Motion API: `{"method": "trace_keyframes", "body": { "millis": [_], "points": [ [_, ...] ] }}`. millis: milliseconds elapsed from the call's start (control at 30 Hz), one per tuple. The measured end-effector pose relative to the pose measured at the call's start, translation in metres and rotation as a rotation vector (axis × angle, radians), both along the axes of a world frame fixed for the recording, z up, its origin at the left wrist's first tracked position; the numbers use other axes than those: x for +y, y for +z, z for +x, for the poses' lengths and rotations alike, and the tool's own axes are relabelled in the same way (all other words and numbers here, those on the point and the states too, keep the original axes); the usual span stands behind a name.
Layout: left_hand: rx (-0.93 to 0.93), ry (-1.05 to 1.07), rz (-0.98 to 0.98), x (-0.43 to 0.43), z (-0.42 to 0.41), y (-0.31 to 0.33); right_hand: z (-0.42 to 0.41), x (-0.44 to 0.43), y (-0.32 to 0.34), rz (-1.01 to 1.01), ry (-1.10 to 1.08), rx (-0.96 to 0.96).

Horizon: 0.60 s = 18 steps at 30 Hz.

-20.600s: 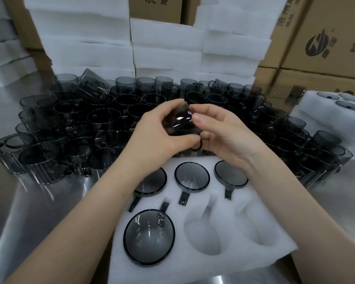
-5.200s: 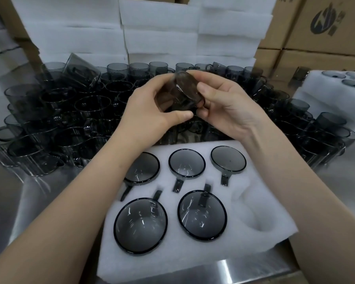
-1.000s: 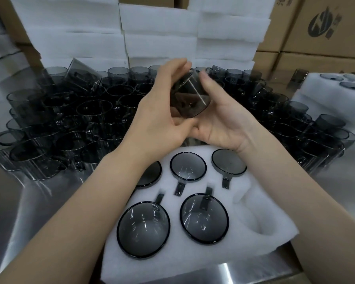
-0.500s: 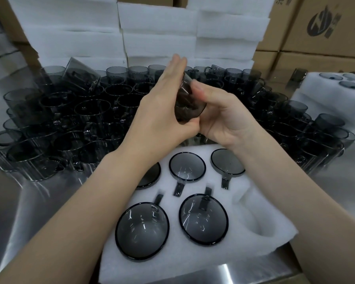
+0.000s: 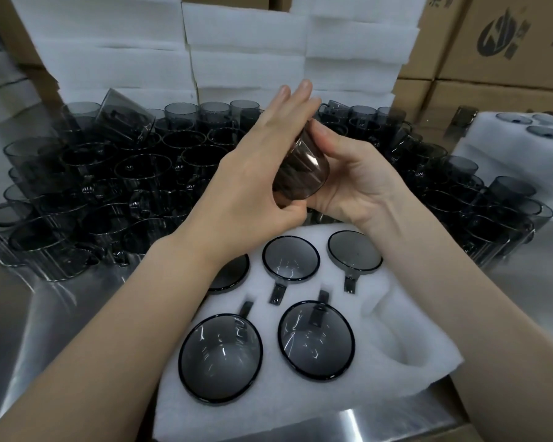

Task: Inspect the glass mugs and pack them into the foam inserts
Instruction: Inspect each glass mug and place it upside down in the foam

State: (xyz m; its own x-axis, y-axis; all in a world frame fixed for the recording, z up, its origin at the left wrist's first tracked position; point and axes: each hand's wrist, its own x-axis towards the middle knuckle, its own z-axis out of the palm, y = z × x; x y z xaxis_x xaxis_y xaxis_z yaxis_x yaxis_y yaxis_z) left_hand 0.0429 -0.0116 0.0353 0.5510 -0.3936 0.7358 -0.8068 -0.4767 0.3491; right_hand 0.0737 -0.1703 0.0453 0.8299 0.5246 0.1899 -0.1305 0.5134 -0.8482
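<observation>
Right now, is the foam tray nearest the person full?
Not full. Five mugs sit in the foam tray; its near right pocket shows only bare foam.

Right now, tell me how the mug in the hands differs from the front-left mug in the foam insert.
The held mug is in the air, gripped by the left hand and right hand; the front-left mug sits sunk in the foam insert. The held mug is tilted, side wall showing; the front-left mug faces a round end up. The held mug's handle is hidden; the front-left mug's lies in a slot. Both are dark smoky glass.
</observation>
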Motion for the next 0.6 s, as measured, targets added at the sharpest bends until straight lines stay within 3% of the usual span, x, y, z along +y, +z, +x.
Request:
{"method": "trace_keyframes", "body": {
  "millis": [200, 300, 433, 600],
  "points": [
    [-0.004, -0.029, 0.049, -0.002, 0.001, -0.002, -0.002, 0.003, 0.0, -0.034, -0.1, 0.007],
    [0.128, 0.014, 0.0, 0.0, 0.005, -0.004, -0.001, 0.007, 0.002, -0.016, -0.193, -0.015],
    [0.446, 0.005, -0.31, -0.002, 0.005, -0.002, -0.002, 0.007, 0.001, -0.031, -0.334, -0.094],
    [0.537, -0.181, -0.629, 0.006, 0.012, -0.003, -0.007, 0.01, 0.002, -0.109, -0.388, -0.219]
  ]
}}
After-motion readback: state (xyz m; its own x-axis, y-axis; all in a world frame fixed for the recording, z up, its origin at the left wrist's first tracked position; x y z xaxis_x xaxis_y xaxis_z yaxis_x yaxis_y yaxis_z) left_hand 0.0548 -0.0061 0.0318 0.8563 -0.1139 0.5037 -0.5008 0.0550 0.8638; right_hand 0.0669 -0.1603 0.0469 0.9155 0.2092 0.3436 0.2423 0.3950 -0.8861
